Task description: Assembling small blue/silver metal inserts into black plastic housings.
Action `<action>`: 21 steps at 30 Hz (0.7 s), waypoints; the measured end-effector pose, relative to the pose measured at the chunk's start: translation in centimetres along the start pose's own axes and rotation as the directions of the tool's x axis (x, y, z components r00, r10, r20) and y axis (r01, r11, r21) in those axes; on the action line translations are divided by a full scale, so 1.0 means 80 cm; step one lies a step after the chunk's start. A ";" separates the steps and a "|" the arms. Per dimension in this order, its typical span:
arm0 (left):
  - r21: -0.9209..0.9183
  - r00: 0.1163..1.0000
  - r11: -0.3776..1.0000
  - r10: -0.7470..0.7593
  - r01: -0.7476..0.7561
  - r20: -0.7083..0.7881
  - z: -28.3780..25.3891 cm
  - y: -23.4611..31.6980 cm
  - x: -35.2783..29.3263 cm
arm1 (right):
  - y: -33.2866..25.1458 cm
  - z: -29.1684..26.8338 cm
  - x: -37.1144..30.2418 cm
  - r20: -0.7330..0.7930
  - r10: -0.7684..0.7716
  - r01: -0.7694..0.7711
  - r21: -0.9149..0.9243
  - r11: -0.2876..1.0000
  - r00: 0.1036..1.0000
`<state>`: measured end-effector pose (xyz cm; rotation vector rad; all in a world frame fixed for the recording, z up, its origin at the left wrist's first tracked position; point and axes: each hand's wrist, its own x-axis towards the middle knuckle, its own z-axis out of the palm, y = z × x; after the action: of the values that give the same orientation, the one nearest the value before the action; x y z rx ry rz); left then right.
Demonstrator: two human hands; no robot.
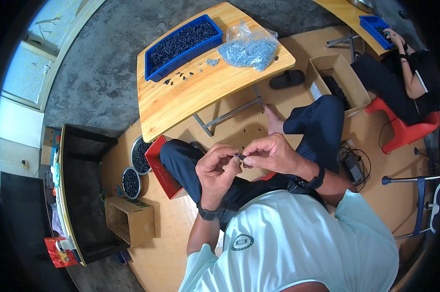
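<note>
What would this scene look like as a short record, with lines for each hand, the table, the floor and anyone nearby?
Left hand: pinching a small dark piece
Right hand: pinching at the same piece
Table: wooden, bearing a blue tray of dark pieces, a clear bag of small silvery-blue pieces, and scattered bits
Floor: red box beside the person's left leg; cardboard carton farther left
Nearby: another person on a red stool
</note>
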<state>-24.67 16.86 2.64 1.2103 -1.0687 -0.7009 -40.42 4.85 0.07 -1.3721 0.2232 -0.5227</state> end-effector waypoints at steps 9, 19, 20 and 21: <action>0.443 0.959 0.852 0.269 -0.280 0.089 0.004 0.010 0.008 | 0.016 -0.004 0.003 -0.002 0.012 -0.012 0.046 0.999 1.000; 0.521 0.954 0.809 0.299 -0.274 0.038 0.014 -0.003 -0.002 | 0.019 -0.009 0.003 0.024 0.076 -0.078 0.161 0.984 0.997; 0.522 0.953 0.808 0.301 -0.275 0.037 0.015 -0.006 -0.003 | 0.020 -0.010 0.003 0.024 0.083 -0.086 0.174 0.981 0.996; 0.525 0.947 0.799 0.320 -0.292 0.039 0.016 -0.008 -0.004 | 0.021 -0.010 0.003 0.025 0.092 -0.095 0.187 0.978 0.995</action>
<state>-25.94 16.50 1.92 1.4582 -1.4291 -0.1123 -40.20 4.23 -1.68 -1.1757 0.2185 -0.4430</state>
